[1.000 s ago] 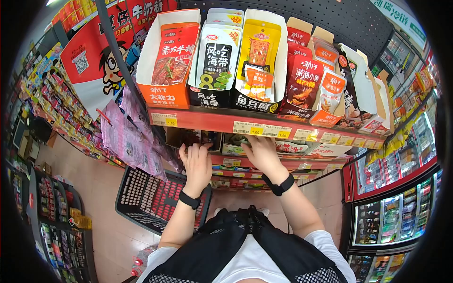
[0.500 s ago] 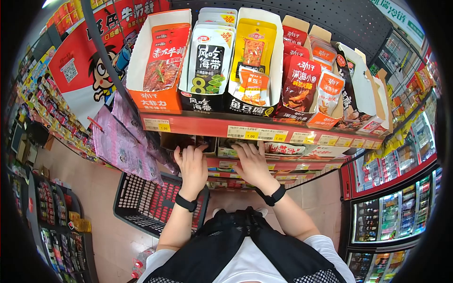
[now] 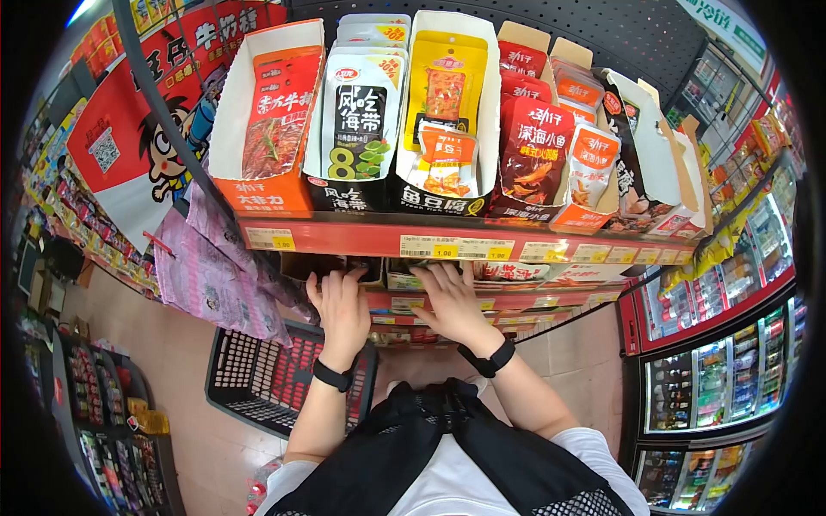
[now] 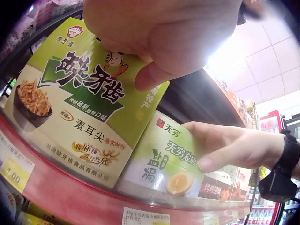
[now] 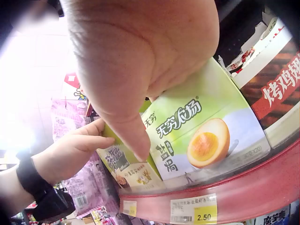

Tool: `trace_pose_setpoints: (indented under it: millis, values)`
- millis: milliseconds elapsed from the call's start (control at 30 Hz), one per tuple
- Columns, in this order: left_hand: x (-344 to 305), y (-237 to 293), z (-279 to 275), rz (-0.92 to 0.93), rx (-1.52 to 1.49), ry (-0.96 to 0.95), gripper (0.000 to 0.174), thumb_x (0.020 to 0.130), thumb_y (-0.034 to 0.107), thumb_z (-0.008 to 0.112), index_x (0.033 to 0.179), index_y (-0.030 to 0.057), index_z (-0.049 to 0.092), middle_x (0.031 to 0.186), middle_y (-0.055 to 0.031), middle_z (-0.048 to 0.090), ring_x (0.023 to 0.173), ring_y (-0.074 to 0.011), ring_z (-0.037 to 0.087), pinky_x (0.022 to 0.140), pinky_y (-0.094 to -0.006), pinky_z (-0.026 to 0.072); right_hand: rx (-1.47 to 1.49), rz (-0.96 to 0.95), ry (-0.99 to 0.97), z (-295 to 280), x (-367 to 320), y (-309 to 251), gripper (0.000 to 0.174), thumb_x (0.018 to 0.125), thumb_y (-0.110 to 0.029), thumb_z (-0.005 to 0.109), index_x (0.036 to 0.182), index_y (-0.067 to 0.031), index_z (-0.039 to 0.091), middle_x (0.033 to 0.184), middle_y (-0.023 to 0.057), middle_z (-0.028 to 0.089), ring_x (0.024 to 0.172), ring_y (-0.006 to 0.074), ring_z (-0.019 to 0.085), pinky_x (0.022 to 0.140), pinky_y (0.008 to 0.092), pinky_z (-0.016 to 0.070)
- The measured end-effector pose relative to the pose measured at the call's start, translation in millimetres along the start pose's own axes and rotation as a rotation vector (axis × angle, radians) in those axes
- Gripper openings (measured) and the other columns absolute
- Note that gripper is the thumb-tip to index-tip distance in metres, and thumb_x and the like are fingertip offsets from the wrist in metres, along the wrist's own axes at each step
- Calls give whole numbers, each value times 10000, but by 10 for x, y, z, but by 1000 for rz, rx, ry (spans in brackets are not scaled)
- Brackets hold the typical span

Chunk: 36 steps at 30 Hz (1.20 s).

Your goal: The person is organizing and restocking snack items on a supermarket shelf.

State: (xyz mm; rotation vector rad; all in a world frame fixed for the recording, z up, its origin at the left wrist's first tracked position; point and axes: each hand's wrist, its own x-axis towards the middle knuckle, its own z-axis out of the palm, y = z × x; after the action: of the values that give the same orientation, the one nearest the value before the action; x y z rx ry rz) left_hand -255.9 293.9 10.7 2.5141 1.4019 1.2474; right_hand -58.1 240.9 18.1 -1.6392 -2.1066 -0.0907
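On the lower shelf stands a green display box (image 4: 84, 98) with a picture of shredded snacks in a bowl. My left hand (image 3: 342, 311) hooks its fingers over the box's top edge, with the thumb against the front. Beside it is a pale green box (image 5: 201, 126) with a halved egg on its front. My right hand (image 3: 453, 301) holds this one likewise, fingers over the rim and thumb at the front corner. The fingertips of both hands are hidden inside the boxes in the wrist views.
Above the hands, a red-edged shelf (image 3: 344, 236) carries open boxes of snack pouches. Pink bags (image 3: 211, 271) hang at the left. A black shopping basket (image 3: 237, 378) lies below on the floor; drink coolers (image 3: 710, 378) stand at the right.
The shelf has shifted left in the head view, and both hands with it. My right hand has drawn back a little from under the upper shelf, showing more of its fingers.
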Motion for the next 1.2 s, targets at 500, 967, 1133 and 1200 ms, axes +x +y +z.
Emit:
trace_pose_setpoints:
  millis: [500, 967, 1133, 1200]
  values:
    - [23, -3, 8, 5, 10, 21, 341, 779, -1, 560, 1112, 77, 570, 881, -95, 477, 905, -268, 507, 1054, -511, 232, 10, 1, -20, 38, -3, 35, 623, 758, -317, 708, 1295, -94, 485, 1169, 127, 524, 1189, 310, 444, 1070, 588, 182]
    - [168, -77, 95, 20, 31, 9, 399, 763, 7, 582, 1154, 57, 523, 994, -128, 510, 972, -302, 506, 1054, -533, 240, 26, -4, -28, -5, 8, 17, 614, 756, -295, 712, 1288, -88, 483, 1147, 122, 525, 1177, 314, 444, 1064, 580, 181]
    - [233, -72, 114, 29, 41, 13, 498, 752, 14, 588, 1237, 37, 478, 1152, -167, 520, 1090, -331, 492, 1075, -551, 210, 19, -5, -23, 22, -5, 33, 623, 752, -297, 717, 1292, -91, 482, 1156, 119, 518, 1182, 310, 441, 1068, 582, 179]
    - [235, -72, 119, 28, 42, 6, 520, 751, 16, 585, 1257, 33, 465, 1187, -176, 511, 1113, -338, 485, 1078, -553, 205, 17, -4, -17, 22, -5, 29, 622, 753, -296, 717, 1293, -94, 483, 1158, 118, 519, 1184, 309, 439, 1077, 585, 169]
